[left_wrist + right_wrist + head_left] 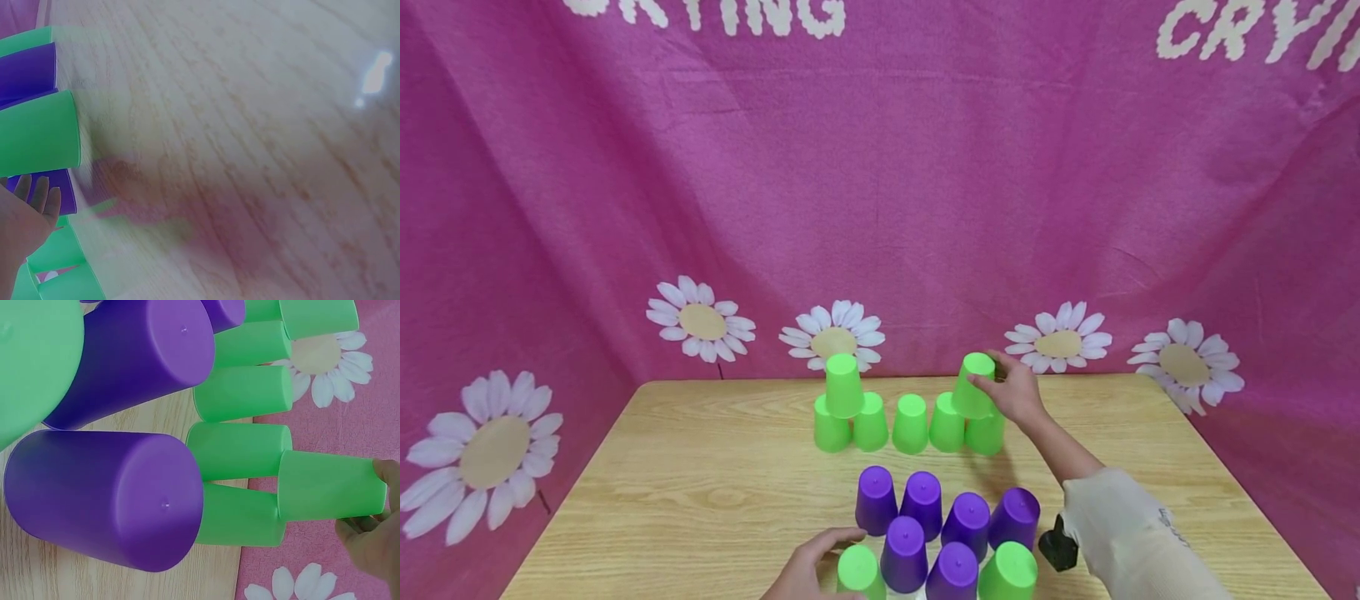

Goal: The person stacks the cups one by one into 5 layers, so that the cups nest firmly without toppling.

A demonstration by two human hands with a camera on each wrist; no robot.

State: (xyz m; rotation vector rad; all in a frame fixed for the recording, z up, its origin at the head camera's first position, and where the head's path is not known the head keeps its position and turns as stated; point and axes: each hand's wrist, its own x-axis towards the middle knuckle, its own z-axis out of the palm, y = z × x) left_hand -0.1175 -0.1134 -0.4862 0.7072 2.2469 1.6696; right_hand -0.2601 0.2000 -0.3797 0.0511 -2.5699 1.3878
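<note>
At the back of the table my right hand (1021,393) pinches an upside-down green cup (973,385) between thumb and fingers. That cup sits across two green cups (985,432) standing side by side, its rim right at their tops in the right wrist view. Nearer to me, my left hand (808,568) is spread beside a green cup (859,573), fingers extended and thumb partly cut off by the frame edge. The left wrist view shows the fingers (39,195) nearly straight in front of a purple cup (67,197).
Another green cup (844,385) rests on two green ones at the back left, with a single green cup (911,425) between the pairs. Several upside-down purple cups (967,523) and a green cup (1009,573) stand in front. A black object (1058,546) lies near the right sleeve.
</note>
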